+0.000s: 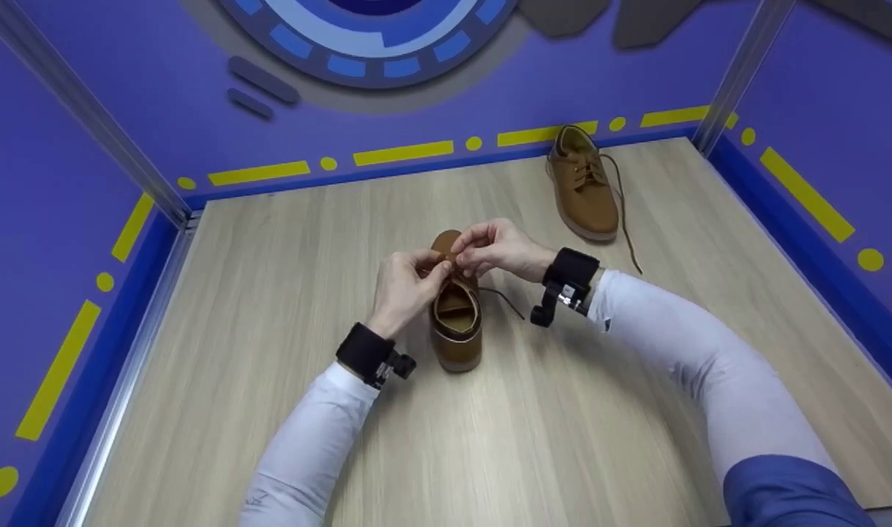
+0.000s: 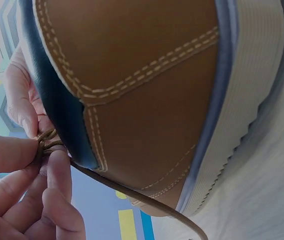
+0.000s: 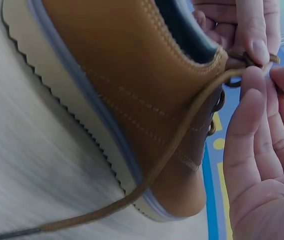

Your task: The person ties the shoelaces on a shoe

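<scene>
A brown leather shoe [image 1: 458, 355] stands on the table with its toe pointing away from me and its heel near. Over its lacing, my left hand [image 1: 405, 287] pinches the brown shoelace [image 2: 45, 142] between thumb and fingers. Facing it from the other side, my right hand [image 1: 506, 251] also pinches the lace, close to the left fingertips. In the right wrist view a loose lace end [image 3: 154, 175] runs down past the shoe's side to its dark tip. The lace is looped where the fingertips meet, and the fingers partly cover it.
A second brown shoe [image 1: 586, 192] stands at the back right, its long lace end [image 1: 627, 219] trailing on the wooden table [image 1: 306, 293]. Blue-purple panels [image 1: 387, 124] with yellow marks wall the back and both sides. Each wrist wears a black strap [image 1: 365, 351] with a small camera.
</scene>
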`<state>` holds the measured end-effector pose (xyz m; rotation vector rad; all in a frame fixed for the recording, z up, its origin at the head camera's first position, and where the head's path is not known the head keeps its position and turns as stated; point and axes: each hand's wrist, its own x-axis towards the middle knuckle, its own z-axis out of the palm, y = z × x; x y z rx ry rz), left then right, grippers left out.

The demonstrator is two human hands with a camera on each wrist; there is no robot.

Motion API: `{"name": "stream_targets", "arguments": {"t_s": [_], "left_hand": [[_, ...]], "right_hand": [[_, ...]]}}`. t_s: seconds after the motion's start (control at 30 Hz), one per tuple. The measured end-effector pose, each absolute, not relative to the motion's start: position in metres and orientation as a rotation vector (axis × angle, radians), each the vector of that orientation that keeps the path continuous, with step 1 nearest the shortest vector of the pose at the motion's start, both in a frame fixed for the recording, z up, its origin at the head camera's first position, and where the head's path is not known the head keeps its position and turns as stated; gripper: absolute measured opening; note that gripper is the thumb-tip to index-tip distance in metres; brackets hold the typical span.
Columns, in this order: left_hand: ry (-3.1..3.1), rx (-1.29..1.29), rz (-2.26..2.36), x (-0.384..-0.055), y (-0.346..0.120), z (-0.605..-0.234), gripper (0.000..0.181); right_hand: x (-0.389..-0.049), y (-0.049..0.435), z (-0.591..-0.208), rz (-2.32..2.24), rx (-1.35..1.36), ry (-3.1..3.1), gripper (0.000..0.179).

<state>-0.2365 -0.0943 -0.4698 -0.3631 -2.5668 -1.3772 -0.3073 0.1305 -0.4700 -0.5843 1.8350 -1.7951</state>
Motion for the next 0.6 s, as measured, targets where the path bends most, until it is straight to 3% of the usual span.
{"name": "stream_targets", "arguments": {"t_s": [0.13,0.37,0.6], "left_hand": [[-2.531,-0.353,-1.409,-0.2372,-0.0939,-0.4706,0.017],[-2.348,-0.388,-1.600,-0.2396,-0.0915,-0.4701,0.009],[-2.297,-0.353,-1.642,-0.2395,-0.0898,-0.4690,0.014]], "right_hand": [[-0.3048,0.1314,-0.4702,-1.804,-0.610,1.801,0.019],[-0.3035,0.1323,-0.4700,-1.815,-0.647,1.876,0.016],[-0.3032,0.1335,-0.4673,-1.766,-0.683,1.960,0.018]]}}
